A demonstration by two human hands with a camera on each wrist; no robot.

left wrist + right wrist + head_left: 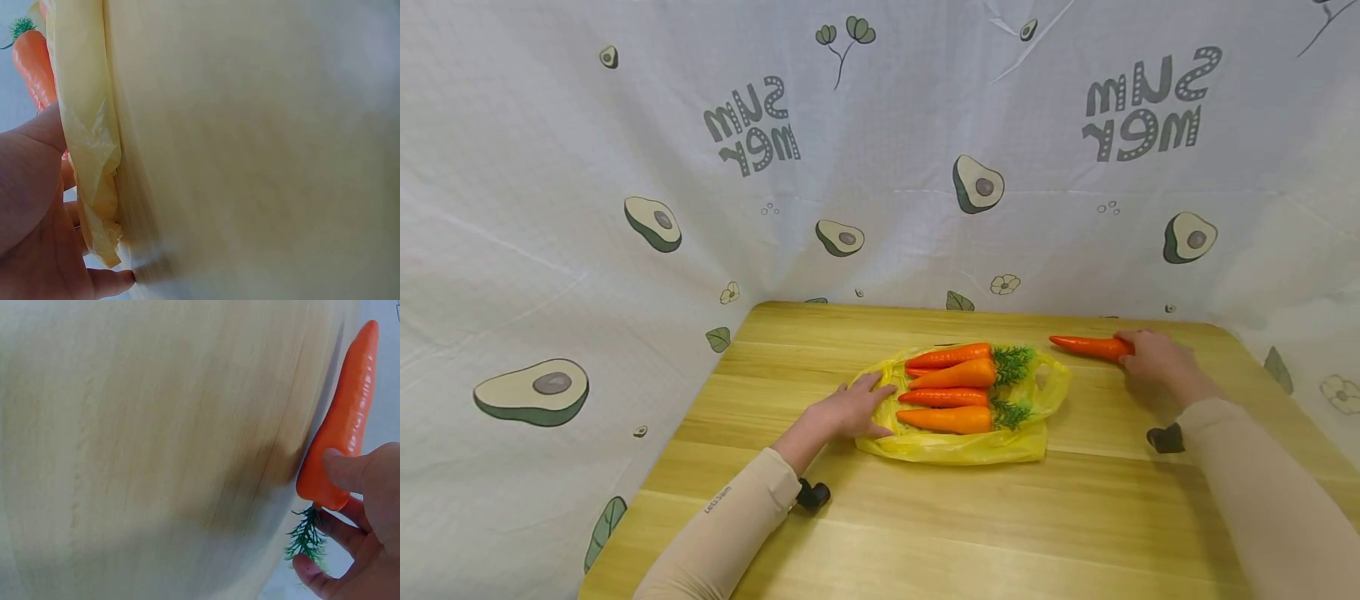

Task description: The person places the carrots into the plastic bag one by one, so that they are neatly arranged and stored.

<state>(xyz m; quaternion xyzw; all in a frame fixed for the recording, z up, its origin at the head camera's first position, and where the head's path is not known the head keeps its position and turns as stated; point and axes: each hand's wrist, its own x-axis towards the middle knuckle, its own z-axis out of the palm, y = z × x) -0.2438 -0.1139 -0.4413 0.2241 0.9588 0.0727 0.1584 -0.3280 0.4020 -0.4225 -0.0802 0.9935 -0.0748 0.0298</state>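
Observation:
A yellow plastic bag (955,450) lies flat in the head view, with several orange and red-orange carrots (955,373) side by side on it, their green tops to the right. My left hand (852,407) rests at the bag's left edge, fingers spread. The left wrist view shows the bag's folded rim (90,137) hiding part of the fingers. At the far right of the table, my right hand (1153,360) pinches a single carrot (344,425) by its thick end. That carrot's tip points left in the head view; its leafy green top (306,537) shows beneath the thumb in the right wrist view.
The wooden table (1000,525) has rounded far corners. White cloth (887,150) printed with avocados hangs behind it and along both sides. A bag handle loop (1056,383) sticks out on the right side of the bag, towards the right hand.

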